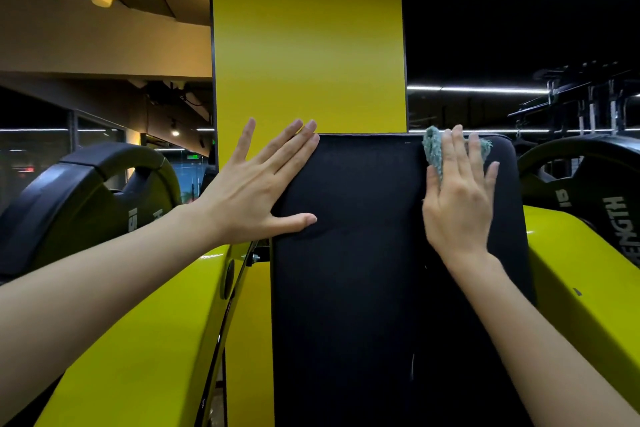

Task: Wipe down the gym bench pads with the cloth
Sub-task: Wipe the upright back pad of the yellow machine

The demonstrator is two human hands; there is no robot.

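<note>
Right hand (457, 198): fingers straight and spread, palm flat, pressing the cloth (434, 149) against the upper right corner of the pad (346, 305). Nothing is clenched; the cloth is trapped under the palm, not gripped.

Left hand (252, 191): released and flat. Its fingers lie over the pad's upper left edge and its thumb rests on the pad face. It holds nothing.

Cloth: teal, with a looped pile, bunched above and to both sides of the right fingers. Judged light, limp and likely to ride up or fold under a stroke. It is best kept spread beneath the whole palm.

Pad: black, upright, matt, running down between the forearms to the lower edge of view. The thumb appears to dent it slightly, so it is judged firm foam under a smooth skin. It is fixed, with no need to lift it. Steadying belongs at the side edge, where the left hand sits.

Surroundings: yellow frame arms (138, 340) either side, weight plates (86, 191) beyond them, and a yellow pillar (308, 45) behind.
</note>
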